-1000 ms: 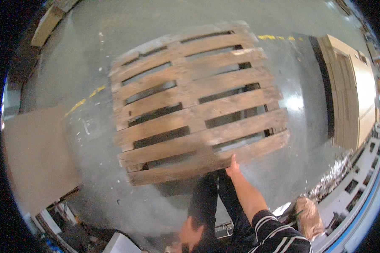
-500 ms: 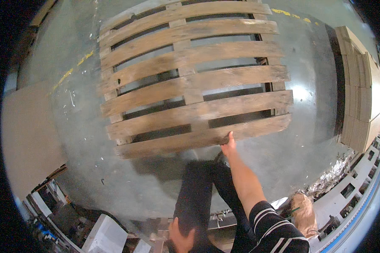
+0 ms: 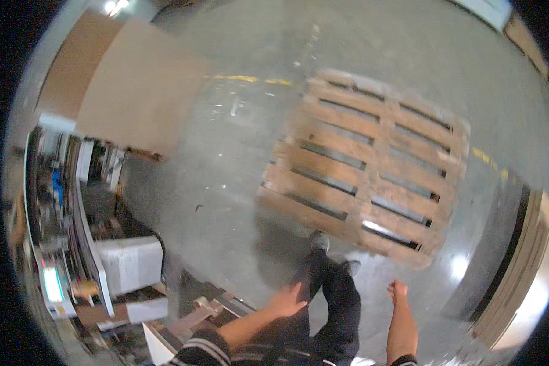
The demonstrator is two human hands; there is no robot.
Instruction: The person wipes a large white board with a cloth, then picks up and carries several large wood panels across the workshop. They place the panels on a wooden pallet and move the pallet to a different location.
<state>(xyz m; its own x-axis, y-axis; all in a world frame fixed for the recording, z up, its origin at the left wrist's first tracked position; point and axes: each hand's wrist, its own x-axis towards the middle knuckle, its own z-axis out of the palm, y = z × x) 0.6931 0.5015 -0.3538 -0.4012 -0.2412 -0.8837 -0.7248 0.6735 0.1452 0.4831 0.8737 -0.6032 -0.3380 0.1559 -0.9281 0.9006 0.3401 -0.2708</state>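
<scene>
A wooden pallet [image 3: 366, 177] lies flat on the floor in front of me, its slats weathered brown with dark gaps between them. My right hand [image 3: 398, 290] hangs in the air just short of its near right corner, apart from the wood. Its fingers are loosely curled and nothing shows in them. Lower left, my left hand [image 3: 288, 300] is held out beside my leg, thumb and fingers spread, touching nothing that I can make out. Both hands are slightly blurred.
Stacked brown cardboard sheets [image 3: 512, 274] stand at the right. A large brown board [image 3: 143, 85] covers the upper left. Below it are a white box [image 3: 130, 265] and a machine with a lit screen [image 3: 53, 285]. Yellow line marks [image 3: 244, 78] run across the floor.
My right hand has let go of the pallet's near edge. The pallet has gone from raised close to me to lying on the floor. My left hand has moved forward, and the view has swung left.
</scene>
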